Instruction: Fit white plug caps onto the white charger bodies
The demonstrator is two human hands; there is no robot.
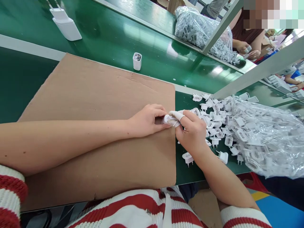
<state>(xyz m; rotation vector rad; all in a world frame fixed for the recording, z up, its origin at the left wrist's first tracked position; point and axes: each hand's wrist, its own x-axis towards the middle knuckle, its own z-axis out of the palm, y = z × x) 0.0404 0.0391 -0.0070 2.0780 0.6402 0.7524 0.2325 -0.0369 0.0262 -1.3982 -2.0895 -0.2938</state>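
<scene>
Over the right edge of the cardboard sheet [106,95], my two hands meet at a small white charger piece [167,119]. My left hand [149,119] pinches it between thumb and fingers from the left. From the right, my right hand [192,128] closes on the same piece, with white finger cots on its fingertips. The fingers partly cover the piece, so its exact shape is hidden. Just beyond my right hand lies a heap of white plug parts [215,115] with metal pins, spilling from a clear plastic bag [273,136].
A white charger housing [137,61] stands upright on the green belt [106,47]. Further left lies a white plug charger [67,27]. Across a metal rail, another bag of parts [201,30] rests near a co-worker's hands [247,50]. A slanted metal post [261,66] rises at the right.
</scene>
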